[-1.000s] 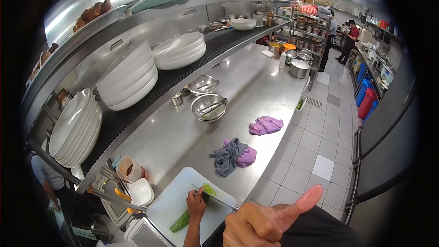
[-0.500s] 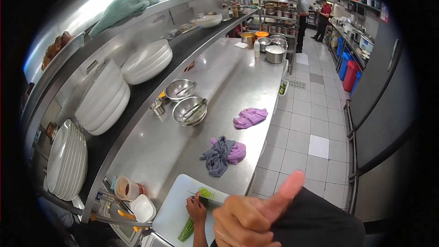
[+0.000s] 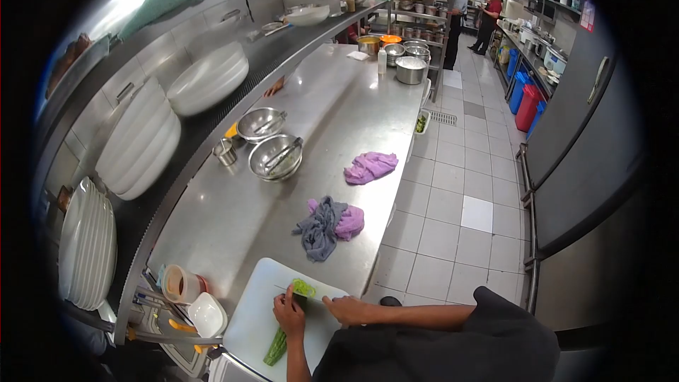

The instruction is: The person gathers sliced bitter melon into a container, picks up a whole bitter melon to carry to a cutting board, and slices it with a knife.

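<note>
On the white cutting board (image 3: 256, 304), my left hand (image 3: 290, 313) is closed on a bundle of long green vegetables (image 3: 276, 348), fingertips at its cut end. Thin green slices (image 3: 304, 287) lie just beyond the fingertips. My right hand (image 3: 345, 310) is closed at the board's right side, around the handle of a knife (image 3: 311, 297). The handle is mostly hidden by the hand, and the blade reaches left beside the slices and my left fingers.
Grey cloth (image 3: 320, 230) and purple cloth (image 3: 371, 168) lie on the steel table (image 3: 240, 223). Metal bowls (image 3: 276, 158) stand farther back. A white dish (image 3: 207, 315) and tub (image 3: 180, 284) sit left of the board. Another person's hand (image 3: 274, 87) rests at the table's far side; two people stand beyond.
My right hand, large and near the camera with its thumb raised before, now appears lower and smaller beside the board. The view has shifted, moving the table's contents left and up. My left hand still holds the vegetables.
</note>
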Motion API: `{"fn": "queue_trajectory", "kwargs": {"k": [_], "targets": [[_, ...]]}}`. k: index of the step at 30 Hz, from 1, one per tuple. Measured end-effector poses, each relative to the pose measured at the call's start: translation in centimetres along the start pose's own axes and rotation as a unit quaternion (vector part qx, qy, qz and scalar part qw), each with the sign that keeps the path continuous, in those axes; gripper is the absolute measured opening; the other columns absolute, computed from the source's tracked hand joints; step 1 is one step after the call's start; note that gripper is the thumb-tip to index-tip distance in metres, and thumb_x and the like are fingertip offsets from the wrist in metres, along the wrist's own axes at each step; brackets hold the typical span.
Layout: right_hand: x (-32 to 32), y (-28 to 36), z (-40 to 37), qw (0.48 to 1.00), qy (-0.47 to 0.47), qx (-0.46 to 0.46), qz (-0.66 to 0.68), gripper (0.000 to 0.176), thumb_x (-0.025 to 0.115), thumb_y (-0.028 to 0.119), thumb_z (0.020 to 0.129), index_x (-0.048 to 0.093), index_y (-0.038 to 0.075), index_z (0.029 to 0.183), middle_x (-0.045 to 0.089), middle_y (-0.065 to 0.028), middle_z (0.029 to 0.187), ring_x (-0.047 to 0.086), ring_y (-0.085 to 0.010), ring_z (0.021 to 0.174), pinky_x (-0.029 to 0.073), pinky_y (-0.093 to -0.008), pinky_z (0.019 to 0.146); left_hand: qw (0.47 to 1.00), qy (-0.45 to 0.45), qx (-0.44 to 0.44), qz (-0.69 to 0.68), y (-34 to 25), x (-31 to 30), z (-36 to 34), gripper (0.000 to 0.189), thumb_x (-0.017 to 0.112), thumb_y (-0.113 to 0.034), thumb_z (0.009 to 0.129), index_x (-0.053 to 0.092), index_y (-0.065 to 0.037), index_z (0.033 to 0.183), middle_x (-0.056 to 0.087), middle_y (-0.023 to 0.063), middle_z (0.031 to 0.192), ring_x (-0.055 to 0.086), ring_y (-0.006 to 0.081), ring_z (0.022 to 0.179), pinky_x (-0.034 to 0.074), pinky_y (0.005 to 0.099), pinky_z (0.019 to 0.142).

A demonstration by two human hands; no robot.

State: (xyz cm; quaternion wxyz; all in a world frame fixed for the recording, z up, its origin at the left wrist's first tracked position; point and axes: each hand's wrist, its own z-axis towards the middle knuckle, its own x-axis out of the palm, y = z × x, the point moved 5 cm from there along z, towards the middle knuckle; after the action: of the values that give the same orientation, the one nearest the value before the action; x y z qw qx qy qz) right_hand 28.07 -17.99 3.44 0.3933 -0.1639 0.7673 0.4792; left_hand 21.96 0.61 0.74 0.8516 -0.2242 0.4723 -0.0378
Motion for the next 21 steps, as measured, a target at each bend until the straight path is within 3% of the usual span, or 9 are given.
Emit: {"fn": "queue_trajectory", "kwargs": {"k": [3, 5, 7, 9, 12, 15, 16, 19, 21], "targets": [[0.6, -0.6, 0.5, 0.999, -0.031, 0.011, 0.009, 0.046, 0.055, 0.006, 0.092, 0.040, -0.004, 0.133, 0.069, -0.0258, 0.092, 0.070, -0.0468, 0.089, 0.054, -0.0591, 0.078, 1.000, -0.002, 0.005, 0.002, -0.9, -0.6, 0.2, 0.063, 0.063, -0.003, 0.089, 0.055, -0.020, 0.149, 0.059, 0.0122, 0.104, 0.061, 0.0317, 0.099, 0.046, 0.0471, 0.083], [0.6, -0.5, 0.4, 1.000, -0.022, -0.002, 0.011, 0.042, 0.049, 0.002, 0.093, 0.040, -0.006, 0.133, 0.069, -0.0261, 0.089, 0.070, -0.0477, 0.085, 0.054, -0.0592, 0.076, 0.985, -0.012, -0.141, -0.102, -0.6, -1.2, 0.1, 0.057, 0.066, -0.005, 0.088, 0.057, -0.012, 0.144, 0.058, 0.0126, 0.103, 0.061, 0.0329, 0.097, 0.046, 0.0476, 0.084], [0.8, -0.6, 0.6, 1.000, -0.023, -0.007, -0.011, 0.047, 0.052, 0.002, 0.091, 0.039, -0.008, 0.135, 0.069, -0.0280, 0.090, 0.070, -0.0474, 0.085, 0.054, -0.0583, 0.077, 0.983, -0.016, -0.162, -0.090, 0.0, -0.6, -0.1, 0.045, 0.069, -0.008, 0.087, 0.062, -0.005, 0.132, 0.059, 0.0140, 0.103, 0.060, 0.0349, 0.097, 0.047, 0.0481, 0.086], [0.9, -0.5, 0.7, 0.999, -0.026, -0.023, -0.030, 0.061, 0.056, 0.000, 0.087, 0.033, -0.014, 0.142, 0.069, -0.0293, 0.088, 0.070, -0.0465, 0.082, 0.054, -0.0566, 0.076, 0.994, -0.075, -0.076, -0.012, 0.1, -0.5, -0.5, 0.034, 0.070, -0.010, 0.087, 0.063, -0.004, 0.120, 0.060, 0.0150, 0.103, 0.060, 0.0364, 0.098, 0.048, 0.0492, 0.088], [2.5, -1.4, 1.6, 0.998, -0.012, -0.032, -0.051, 0.067, 0.054, -0.001, 0.086, 0.029, -0.018, 0.145, 0.069, -0.0292, 0.082, 0.068, -0.0473, 0.077, 0.054, -0.0561, 0.074, 0.995, -0.074, -0.069, 0.004, 0.3, -0.4, -0.6, 0.025, 0.069, -0.012, 0.084, 0.064, -0.004, 0.108, 0.060, 0.0169, 0.102, 0.059, 0.0392, 0.100, 0.048, 0.0501, 0.090], [0.5, -0.3, 1.0, 0.998, -0.031, -0.022, -0.047, 0.055, 0.049, 0.000, 0.088, 0.035, -0.017, 0.138, 0.067, -0.0323, 0.080, 0.067, -0.0500, 0.075, 0.052, -0.0597, 0.072, 0.995, -0.062, -0.068, -0.026, 0.8, -0.3, -0.6, 0.019, 0.068, -0.012, 0.085, 0.066, -0.004, 0.102, 0.060, 0.0160, 0.101, 0.060, 0.0384, 0.098, 0.049, 0.0492, 0.090], [0.7, -0.6, 1.5, 0.997, 0.014, 0.001, -0.072, 0.066, 0.056, 0.001, 0.086, 0.029, -0.014, 0.143, 0.069, -0.0304, 0.086, 0.069, -0.0492, 0.082, 0.055, -0.0580, 0.076, 0.996, -0.067, -0.057, -0.016, 1.0, -0.3, -0.8, 0.018, 0.068, -0.012, 0.085, 0.066, -0.005, 0.102, 0.060, 0.0147, 0.101, 0.060, 0.0364, 0.099, 0.049, 0.0483, 0.089], [-1.0, 0.9, 1.2, 0.998, 0.001, 0.023, -0.059, 0.042, 0.052, -0.001, 0.087, 0.036, -0.007, 0.126, 0.067, -0.0334, 0.081, 0.067, -0.0534, 0.081, 0.052, -0.0624, 0.077, 0.995, -0.054, -0.076, -0.026, 0.9, -0.9, -0.6, 0.018, 0.068, -0.011, 0.085, 0.067, -0.007, 0.103, 0.060, 0.0114, 0.101, 0.060, 0.0324, 0.098, 0.049, 0.0460, 0.085], [-0.9, 0.8, 1.5, 0.999, 0.008, 0.010, -0.051, 0.042, 0.051, -0.001, 0.088, 0.036, -0.007, 0.126, 0.067, -0.0339, 0.080, 0.066, -0.0544, 0.080, 0.052, -0.0630, 0.076, 0.997, -0.028, -0.074, -0.022, 0.6, -0.7, -0.4, 0.018, 0.068, -0.010, 0.085, 0.067, -0.008, 0.104, 0.059, 0.0101, 0.100, 0.059, 0.0309, 0.095, 0.049, 0.0453, 0.082]]}}
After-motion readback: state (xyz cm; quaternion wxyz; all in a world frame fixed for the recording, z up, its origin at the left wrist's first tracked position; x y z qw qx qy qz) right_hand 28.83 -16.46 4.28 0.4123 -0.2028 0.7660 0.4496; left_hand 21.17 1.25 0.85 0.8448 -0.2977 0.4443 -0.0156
